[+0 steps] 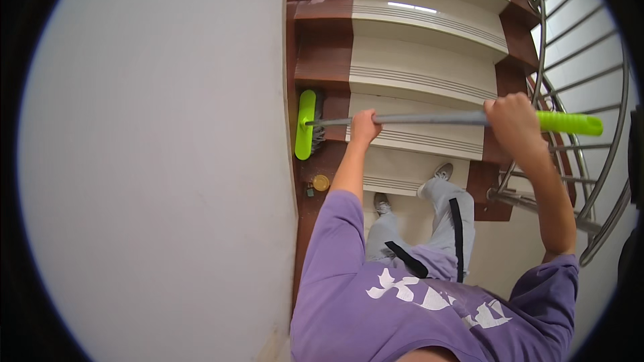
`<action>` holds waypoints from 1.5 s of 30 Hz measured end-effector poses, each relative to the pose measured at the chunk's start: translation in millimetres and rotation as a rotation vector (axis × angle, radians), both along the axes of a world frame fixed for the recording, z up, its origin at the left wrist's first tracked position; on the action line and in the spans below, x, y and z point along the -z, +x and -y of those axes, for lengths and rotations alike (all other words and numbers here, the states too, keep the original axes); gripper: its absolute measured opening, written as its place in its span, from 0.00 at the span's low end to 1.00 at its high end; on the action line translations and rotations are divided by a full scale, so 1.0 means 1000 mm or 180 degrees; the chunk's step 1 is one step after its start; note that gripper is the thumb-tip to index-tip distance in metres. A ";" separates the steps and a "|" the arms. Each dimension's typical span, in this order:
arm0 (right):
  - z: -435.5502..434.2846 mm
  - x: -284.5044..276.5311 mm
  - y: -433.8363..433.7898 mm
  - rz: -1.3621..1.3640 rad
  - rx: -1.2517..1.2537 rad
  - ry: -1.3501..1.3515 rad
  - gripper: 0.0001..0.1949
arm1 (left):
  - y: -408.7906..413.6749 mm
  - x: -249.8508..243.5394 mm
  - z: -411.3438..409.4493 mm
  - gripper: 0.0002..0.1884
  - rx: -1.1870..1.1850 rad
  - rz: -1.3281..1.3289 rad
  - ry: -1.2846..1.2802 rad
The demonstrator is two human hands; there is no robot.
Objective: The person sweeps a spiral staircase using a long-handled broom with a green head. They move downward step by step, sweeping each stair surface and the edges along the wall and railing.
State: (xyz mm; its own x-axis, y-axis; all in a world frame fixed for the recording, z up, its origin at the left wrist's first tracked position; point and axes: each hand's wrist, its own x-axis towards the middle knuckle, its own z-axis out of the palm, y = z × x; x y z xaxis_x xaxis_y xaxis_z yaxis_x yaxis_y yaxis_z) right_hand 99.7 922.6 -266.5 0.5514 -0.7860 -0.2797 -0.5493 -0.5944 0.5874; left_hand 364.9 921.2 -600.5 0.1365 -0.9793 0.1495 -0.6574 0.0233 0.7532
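Both hands hold a broom with a grey handle (pixel 427 118) that lies across the view above the stairs. My left hand (pixel 366 126) grips the handle towards its head. My right hand (pixel 515 120) is closed around it just beside the green end grip (pixel 571 123). The bright green broom head (pixel 305 125), with dark grey bristles (pixel 319 128) on its right side, is against the wall side of a step, over the dark red edge tiles. Below it, a round yellow object (pixel 321 182) and a small greenish object (pixel 310 191) lie on a lower dark red tile with scattered bits.
Cream steps (pixel 422 78) with grooved edges rise ahead. A pale wall (pixel 161 151) stands close on the left. A metal railing (pixel 543 55) curves along the right. My feet are on the lower part of the stairs, one shoe (pixel 444 172) higher up the view than the other (pixel 382 205).
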 end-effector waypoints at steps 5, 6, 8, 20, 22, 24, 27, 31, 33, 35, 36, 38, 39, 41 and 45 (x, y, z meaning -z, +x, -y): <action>0.045 -0.012 0.000 -0.0034 0.0063 0.0427 0.02 | -0.012 -0.001 -0.023 0.07 -0.0111 -0.0086 0.0630; 0.043 -0.011 -0.004 -0.0049 0.0046 0.0475 0.02 | -0.014 -0.001 -0.041 0.07 -0.0084 -0.0016 0.0666; 0.018 -0.006 -0.022 -0.0074 0.0048 0.0550 0.04 | -0.022 0.009 -0.081 0.07 0.0104 0.0082 0.0792; -0.192 -0.082 -0.223 0.0278 0.2068 0.0049 0.12 | -0.223 -0.057 -0.114 0.07 0.1908 -0.0207 0.0411; -0.192 -0.079 -0.237 0.0188 0.1953 -0.0051 0.10 | -0.257 -0.043 -0.087 0.08 0.2220 -0.0055 0.0692; -0.167 -0.052 -0.256 0.0105 0.1902 0.0090 0.09 | -0.273 -0.027 -0.061 0.08 0.2182 -0.0071 0.0965; -0.128 -0.011 -0.276 0.0210 0.1787 0.0149 0.07 | -0.265 -0.012 -0.047 0.10 0.2021 0.0259 0.1140; -0.087 0.058 -0.234 0.0474 0.1425 0.0443 0.08 | -0.184 0.026 -0.052 0.10 0.0775 0.0370 0.0749; -0.069 0.065 -0.182 0.0441 0.0925 0.0669 0.05 | -0.135 0.036 -0.059 0.09 0.0679 0.0606 0.0737; -0.059 0.053 -0.142 0.0363 0.0689 0.0633 0.05 | -0.100 0.040 -0.079 0.07 0.0582 0.0531 0.0895; -0.060 0.045 -0.134 0.0426 0.0723 0.0624 0.05 | -0.091 0.029 -0.090 0.06 0.0574 0.0478 0.0965; -0.063 0.020 -0.124 0.0524 0.0850 0.0571 0.05 | -0.085 -0.007 -0.117 0.06 0.0617 0.0347 0.1069; -0.064 0.008 -0.123 0.0577 0.0725 0.0506 0.05 | -0.087 -0.014 -0.130 0.05 0.0430 0.0186 0.0911; -0.063 -0.014 -0.127 0.0637 0.0444 0.0357 0.05 | -0.098 -0.026 -0.140 0.04 0.0211 -0.0061 0.0661; -0.045 -0.035 -0.136 0.0557 0.0572 0.0048 0.07 | -0.111 -0.027 -0.085 0.04 0.0226 -0.0231 0.0182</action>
